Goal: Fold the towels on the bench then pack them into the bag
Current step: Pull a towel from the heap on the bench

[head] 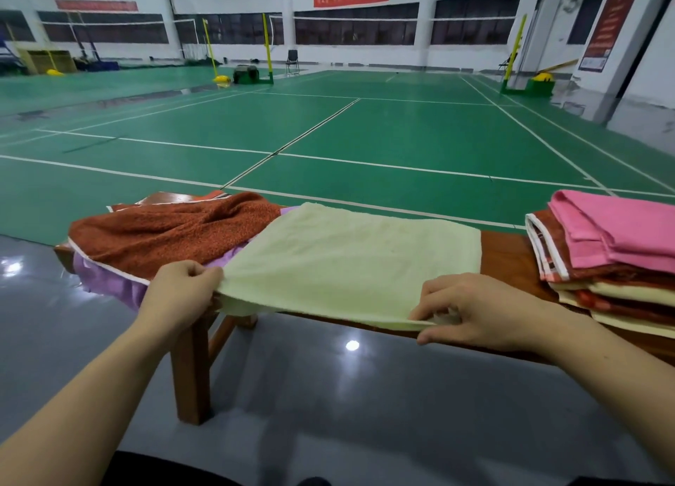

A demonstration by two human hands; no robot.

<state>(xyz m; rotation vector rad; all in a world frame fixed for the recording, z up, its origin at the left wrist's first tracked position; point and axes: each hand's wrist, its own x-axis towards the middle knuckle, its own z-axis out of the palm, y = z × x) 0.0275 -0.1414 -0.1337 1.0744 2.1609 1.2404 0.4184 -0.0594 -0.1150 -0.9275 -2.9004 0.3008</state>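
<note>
The pale yellow towel (350, 259) lies spread on the bench (506, 255), its near edge pinched at each corner by the left hand (182, 295) and right hand (482, 314). A clean fold likely needs both corners carried forward evenly, edges matched before pressing flat.

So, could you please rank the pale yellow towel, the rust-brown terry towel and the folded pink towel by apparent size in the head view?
1. Pale yellow towel
2. Rust-brown terry towel
3. Folded pink towel, partly cut off, so unsure.
</note>
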